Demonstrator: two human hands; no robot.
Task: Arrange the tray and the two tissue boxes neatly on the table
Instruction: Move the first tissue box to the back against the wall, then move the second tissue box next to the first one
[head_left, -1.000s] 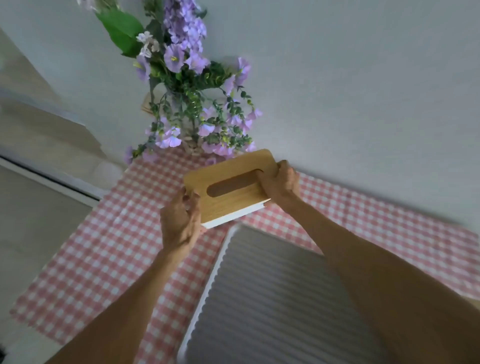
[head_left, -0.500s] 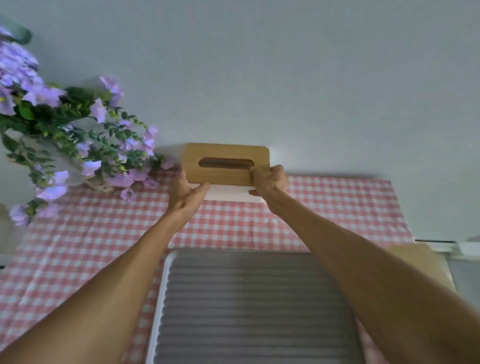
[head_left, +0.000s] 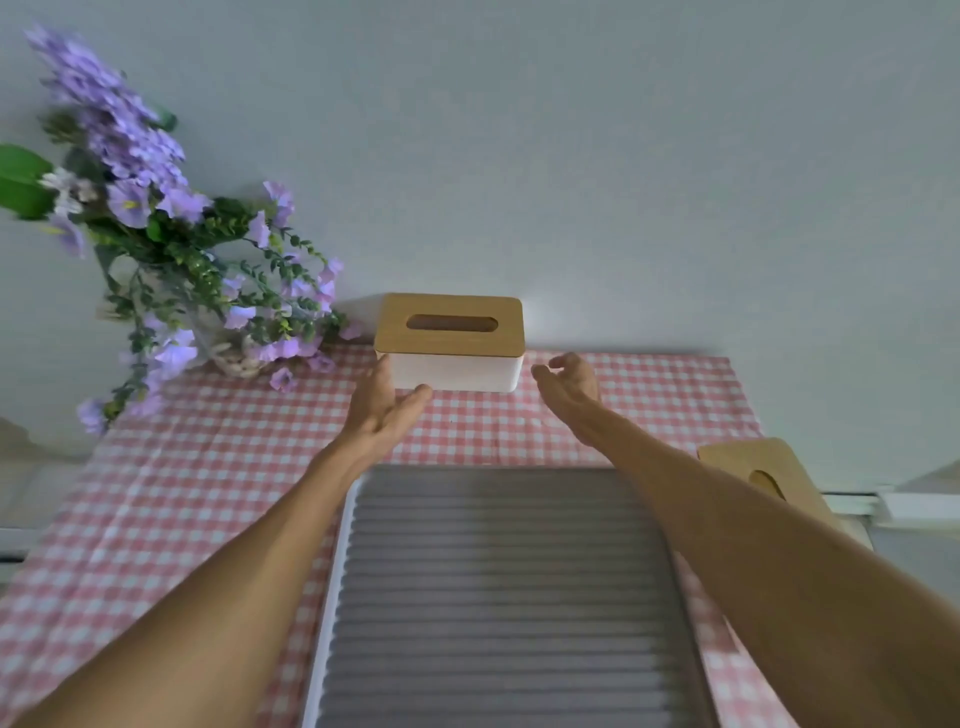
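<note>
Released tissue box (head_left: 449, 343) between open hands

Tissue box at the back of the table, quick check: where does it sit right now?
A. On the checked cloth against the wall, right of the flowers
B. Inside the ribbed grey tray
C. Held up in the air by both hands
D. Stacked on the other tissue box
A: the tissue box stands on the checked cloth by the wall, right of the flowers, beyond the tray, with both hands open.
</note>
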